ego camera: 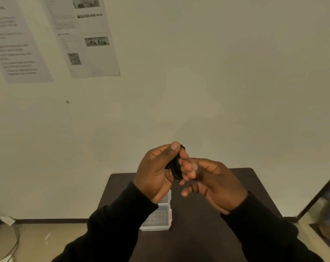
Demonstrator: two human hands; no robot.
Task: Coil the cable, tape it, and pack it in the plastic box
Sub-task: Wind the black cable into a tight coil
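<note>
A black cable [176,166], gathered into a small tight bundle, is held up in front of me above the table. My left hand [156,171] grips it, thumb pressed over the top and fingers behind. My right hand [207,178] meets it from the right, fingertips touching the bundle's side. Most of the cable is hidden between the two hands. Below them on the dark table [198,224] stands the clear plastic box [158,218], its lid open and small compartments showing inside. I see no tape.
The table is small and stands against a pale wall. Printed instruction sheets [81,35] hang on the wall at upper left. Thin cables lie on the floor at lower left [15,242]. A dark-framed object [323,210] stands at right.
</note>
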